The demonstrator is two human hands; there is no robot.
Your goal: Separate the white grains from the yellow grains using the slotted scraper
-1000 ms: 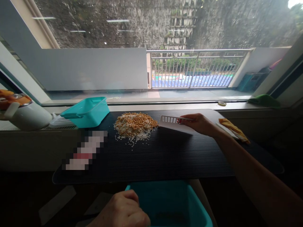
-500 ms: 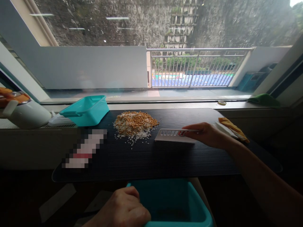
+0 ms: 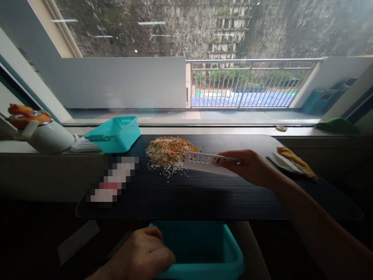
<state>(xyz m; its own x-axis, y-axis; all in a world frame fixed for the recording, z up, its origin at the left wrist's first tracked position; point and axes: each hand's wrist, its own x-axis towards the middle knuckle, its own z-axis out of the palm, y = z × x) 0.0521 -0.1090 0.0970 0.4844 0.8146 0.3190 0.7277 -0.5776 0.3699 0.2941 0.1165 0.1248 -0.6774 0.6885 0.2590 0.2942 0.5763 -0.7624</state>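
Scraper, white and slotted, held in fingers of right hand over black table; its left end is at right edge of grain pile, exact contact unclear. Left hand has fingers curled over near-left rim of turquoise bin, below table's front edge. Turquoise box at far left.

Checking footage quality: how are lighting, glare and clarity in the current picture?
Head view: backlight from the window leaves lower corners dark; head view: pale streaks, probably reflections, mark that window; head view: sheen pales the tabletop near the window; head view: the near teal bin is shadowed inside; head view: a pixelated patch masks detail at left.
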